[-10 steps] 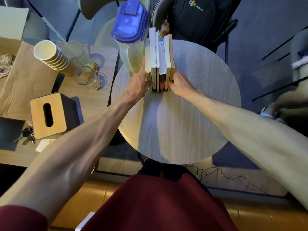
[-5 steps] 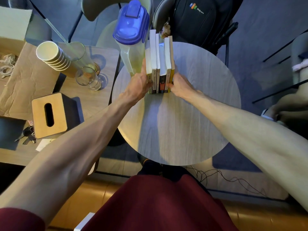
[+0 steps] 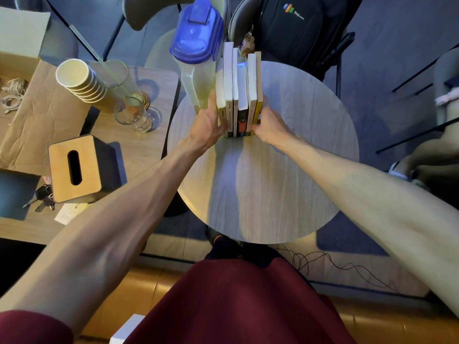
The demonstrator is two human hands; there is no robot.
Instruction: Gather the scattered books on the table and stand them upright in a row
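Observation:
Several books (image 3: 239, 95) stand upright in a tight row on the far part of the round grey table (image 3: 285, 175), spines facing me. My left hand (image 3: 208, 127) presses flat against the row's left side. My right hand (image 3: 269, 125) presses against its right side, on the yellow book (image 3: 258, 105). The row is squeezed between both hands. No other book lies on the table.
A clear pitcher with a blue lid (image 3: 196, 53) stands just left of the books. On the wooden side table sit stacked paper cups (image 3: 79, 83), glasses (image 3: 134, 115) and a tissue box (image 3: 74, 168). A chair with a black backpack (image 3: 295, 28) is behind the round table.
Both hands stay pressed on the two sides of the row. The books have hardly shifted; the view has tilted slightly.

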